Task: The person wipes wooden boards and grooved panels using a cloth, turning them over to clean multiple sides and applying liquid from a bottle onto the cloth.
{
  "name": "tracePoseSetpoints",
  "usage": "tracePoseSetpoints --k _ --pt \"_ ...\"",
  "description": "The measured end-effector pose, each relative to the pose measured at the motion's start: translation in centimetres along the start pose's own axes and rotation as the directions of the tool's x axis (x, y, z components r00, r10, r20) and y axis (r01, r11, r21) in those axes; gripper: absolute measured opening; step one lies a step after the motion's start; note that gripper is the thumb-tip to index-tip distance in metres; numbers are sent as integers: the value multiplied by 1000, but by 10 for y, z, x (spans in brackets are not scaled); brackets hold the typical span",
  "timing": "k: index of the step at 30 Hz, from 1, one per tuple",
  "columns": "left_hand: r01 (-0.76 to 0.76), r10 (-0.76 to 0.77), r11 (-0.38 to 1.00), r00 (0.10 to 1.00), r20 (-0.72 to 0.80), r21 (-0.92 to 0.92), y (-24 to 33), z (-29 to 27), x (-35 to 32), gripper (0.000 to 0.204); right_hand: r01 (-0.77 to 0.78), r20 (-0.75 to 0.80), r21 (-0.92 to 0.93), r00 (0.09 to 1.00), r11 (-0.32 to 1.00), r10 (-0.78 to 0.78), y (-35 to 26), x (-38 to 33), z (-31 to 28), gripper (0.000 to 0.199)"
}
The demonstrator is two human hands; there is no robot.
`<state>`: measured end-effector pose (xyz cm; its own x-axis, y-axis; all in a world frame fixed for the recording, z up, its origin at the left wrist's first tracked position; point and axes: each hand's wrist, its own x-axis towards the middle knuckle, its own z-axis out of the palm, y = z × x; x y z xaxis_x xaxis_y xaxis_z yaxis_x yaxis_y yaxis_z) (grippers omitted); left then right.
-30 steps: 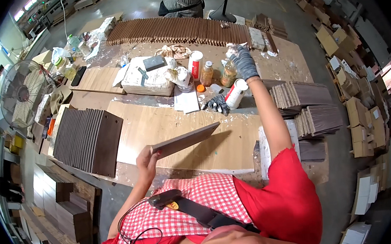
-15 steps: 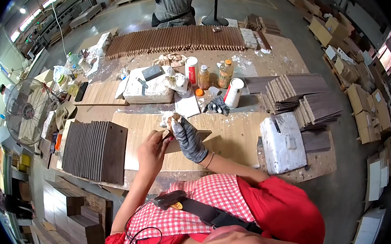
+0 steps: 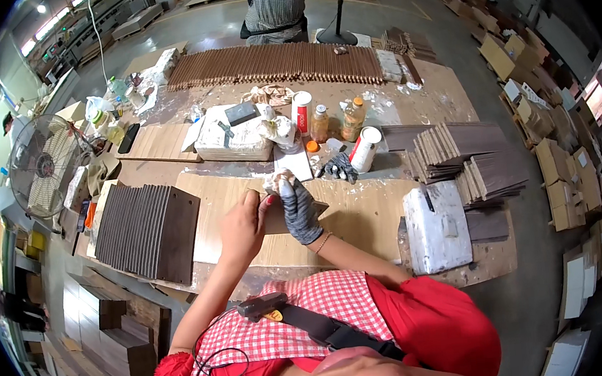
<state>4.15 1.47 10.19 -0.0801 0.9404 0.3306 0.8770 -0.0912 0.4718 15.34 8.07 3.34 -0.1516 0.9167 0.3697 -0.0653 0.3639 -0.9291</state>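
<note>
A large wooden worktable [image 3: 389, 212] stands on a grey concrete floor [image 3: 444, 25] in a workshop. A round wire-caged fan [image 3: 45, 167] sits at its left end, and a black pedestal fan stand [image 3: 338, 20] rises beyond it. Stacked cardboard boxes [image 3: 519, 61] line the right side. Bright ceiling lamps [image 3: 42, 9] shine at the upper left.

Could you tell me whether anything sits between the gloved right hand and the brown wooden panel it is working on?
Only a pale cloth: the gloved right hand presses it against the brown panel, which the bare left hand steadies from the left. Nothing else visible comes between them.
</note>
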Motion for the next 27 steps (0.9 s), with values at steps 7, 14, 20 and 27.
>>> tracePoseSetpoints --k 7,14,20,27 --pt "-33 26 995 997 -73 -92 4 -1 -5 31 -54 -36 83 998 995 57 81 -7 -23 32" --pt "-93 78 992 981 -177 -81 2 10 -9 60 189 34 -41 982 981 -187 -7 5 5 32" --pt "41 -48 998 989 -138 -54 -23 -6 -38 47 10 -62 291 998 957 8 63 -24 14 38" --pt "47 -55 995 994 -98 -90 -25 1 -32 47 325 66 -186 946 927 -318 21 -9 15 29"
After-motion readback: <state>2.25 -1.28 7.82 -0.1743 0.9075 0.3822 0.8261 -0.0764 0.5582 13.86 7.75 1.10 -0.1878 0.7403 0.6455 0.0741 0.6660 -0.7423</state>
